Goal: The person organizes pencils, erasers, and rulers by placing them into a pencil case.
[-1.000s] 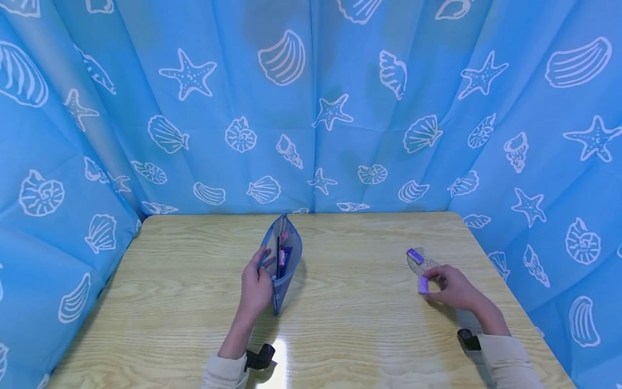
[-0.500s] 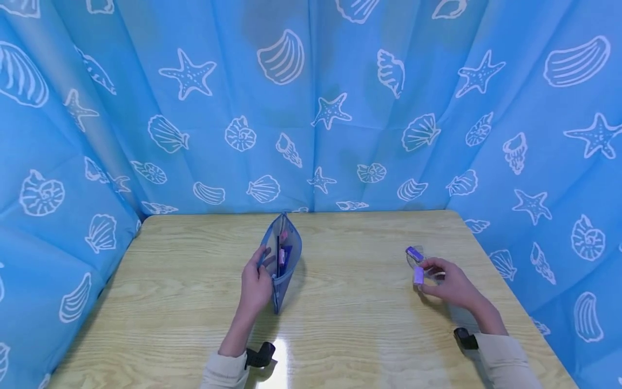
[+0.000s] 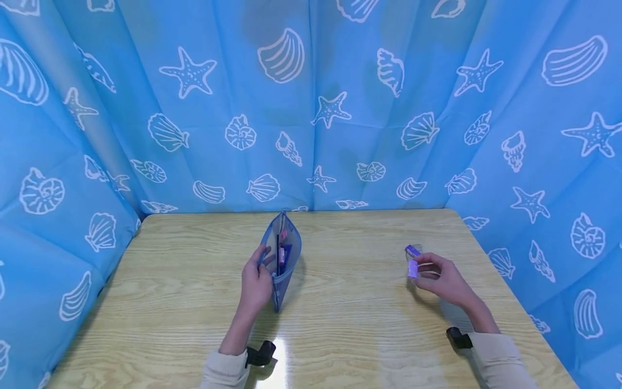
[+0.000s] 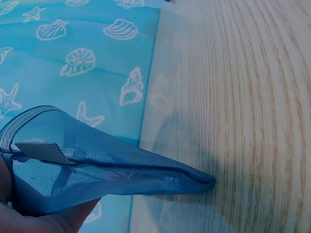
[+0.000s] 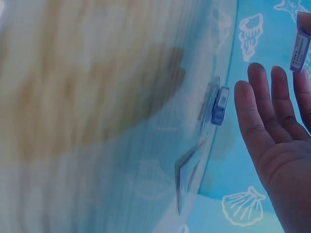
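Observation:
My left hand (image 3: 256,283) grips the side of a blue mesh zip pouch (image 3: 293,259), its mouth held wide and facing up. Inside show a purple-and-white item (image 3: 282,256), something pink (image 3: 284,235) and a dark strip. In the left wrist view the pouch (image 4: 107,165) tapers to its lower edge near the table. On the right side, my right hand (image 3: 449,281) pinches a small purple eraser (image 3: 412,268) between thumb and fingertip, the other fingers loose. A second purple eraser (image 3: 413,251) lies on a clear protractor (image 5: 210,109), partly hidden behind the hand in the head view.
A clear set square (image 5: 181,177) lies beside the protractor in the right wrist view. The wooden table (image 3: 340,302) ends at a blue curtain (image 3: 311,108) with seashell prints at the back and sides.
My right hand has moved away from me and slightly left with the eraser, lifting it toward the second eraser. My left hand and the pouch have stayed in place.

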Demonstrator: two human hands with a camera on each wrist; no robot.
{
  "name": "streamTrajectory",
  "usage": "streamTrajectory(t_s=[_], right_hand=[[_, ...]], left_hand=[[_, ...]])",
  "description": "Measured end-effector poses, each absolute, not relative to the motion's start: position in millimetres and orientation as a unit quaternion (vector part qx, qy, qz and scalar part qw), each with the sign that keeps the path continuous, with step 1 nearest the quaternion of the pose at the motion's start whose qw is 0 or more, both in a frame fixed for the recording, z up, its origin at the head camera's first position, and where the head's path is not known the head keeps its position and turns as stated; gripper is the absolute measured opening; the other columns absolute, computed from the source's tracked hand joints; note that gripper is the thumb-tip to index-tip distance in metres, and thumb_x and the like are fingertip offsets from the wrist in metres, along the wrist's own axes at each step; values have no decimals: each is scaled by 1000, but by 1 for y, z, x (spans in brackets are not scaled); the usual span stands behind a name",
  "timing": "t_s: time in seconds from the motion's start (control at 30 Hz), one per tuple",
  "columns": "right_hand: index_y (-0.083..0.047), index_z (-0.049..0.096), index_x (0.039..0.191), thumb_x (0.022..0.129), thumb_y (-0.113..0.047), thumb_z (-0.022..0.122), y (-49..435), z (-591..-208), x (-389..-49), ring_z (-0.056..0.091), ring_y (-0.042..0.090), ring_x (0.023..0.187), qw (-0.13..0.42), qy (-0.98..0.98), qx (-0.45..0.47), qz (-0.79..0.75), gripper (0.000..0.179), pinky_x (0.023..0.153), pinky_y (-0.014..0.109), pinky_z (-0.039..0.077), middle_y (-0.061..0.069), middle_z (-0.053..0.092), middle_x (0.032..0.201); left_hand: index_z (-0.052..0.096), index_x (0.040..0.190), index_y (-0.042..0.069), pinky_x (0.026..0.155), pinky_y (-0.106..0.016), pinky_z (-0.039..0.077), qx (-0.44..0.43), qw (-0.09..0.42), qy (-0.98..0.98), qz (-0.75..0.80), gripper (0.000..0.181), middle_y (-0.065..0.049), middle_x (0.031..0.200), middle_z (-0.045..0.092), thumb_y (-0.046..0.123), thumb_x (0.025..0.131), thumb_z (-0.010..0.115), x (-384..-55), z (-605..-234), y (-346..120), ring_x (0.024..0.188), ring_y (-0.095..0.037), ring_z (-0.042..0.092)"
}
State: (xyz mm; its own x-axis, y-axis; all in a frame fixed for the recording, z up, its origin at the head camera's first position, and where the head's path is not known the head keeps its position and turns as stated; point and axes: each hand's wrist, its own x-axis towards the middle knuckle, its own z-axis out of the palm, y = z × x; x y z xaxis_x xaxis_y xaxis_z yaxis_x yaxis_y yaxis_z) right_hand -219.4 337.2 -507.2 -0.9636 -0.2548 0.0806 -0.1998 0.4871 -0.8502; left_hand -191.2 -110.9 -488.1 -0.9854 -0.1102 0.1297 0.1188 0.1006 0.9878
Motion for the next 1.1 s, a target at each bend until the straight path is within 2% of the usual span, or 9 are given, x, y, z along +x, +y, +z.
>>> streamTrajectory(t_s=[0.13,0.53,0.77,1.1], right_hand=[[6,58,129,88,-2,76,330,-508,-221,65,8,103,29,854,-141,-499,46,84,20,59,26,61,123],[5,57,130,88,-3,75,309,-507,-226,66,17,105,57,847,-156,-504,46,84,24,60,27,61,124],[3,60,127,87,-2,77,298,-511,-234,66,28,107,54,851,-172,-494,44,86,23,59,23,61,121],[3,61,125,85,-2,78,278,-514,-246,66,27,106,64,842,-191,-500,44,90,24,59,22,63,119]], left_hand=[[26,156,-10,110,-56,46,-1,85,-738,-669,55,-30,154,41,-8,101,26,-191,-488,-111,136,-46,49],[27,155,-9,111,-57,45,-1,85,-736,-672,55,-28,154,42,-8,101,26,-191,-488,-112,137,-45,49],[28,156,-8,111,-57,45,-5,80,-738,-671,55,-28,155,42,-8,100,27,-190,-490,-113,137,-45,49],[28,155,-8,111,-56,45,-7,81,-738,-670,55,-27,155,41,-9,100,27,-192,-490,-115,138,-44,49]])
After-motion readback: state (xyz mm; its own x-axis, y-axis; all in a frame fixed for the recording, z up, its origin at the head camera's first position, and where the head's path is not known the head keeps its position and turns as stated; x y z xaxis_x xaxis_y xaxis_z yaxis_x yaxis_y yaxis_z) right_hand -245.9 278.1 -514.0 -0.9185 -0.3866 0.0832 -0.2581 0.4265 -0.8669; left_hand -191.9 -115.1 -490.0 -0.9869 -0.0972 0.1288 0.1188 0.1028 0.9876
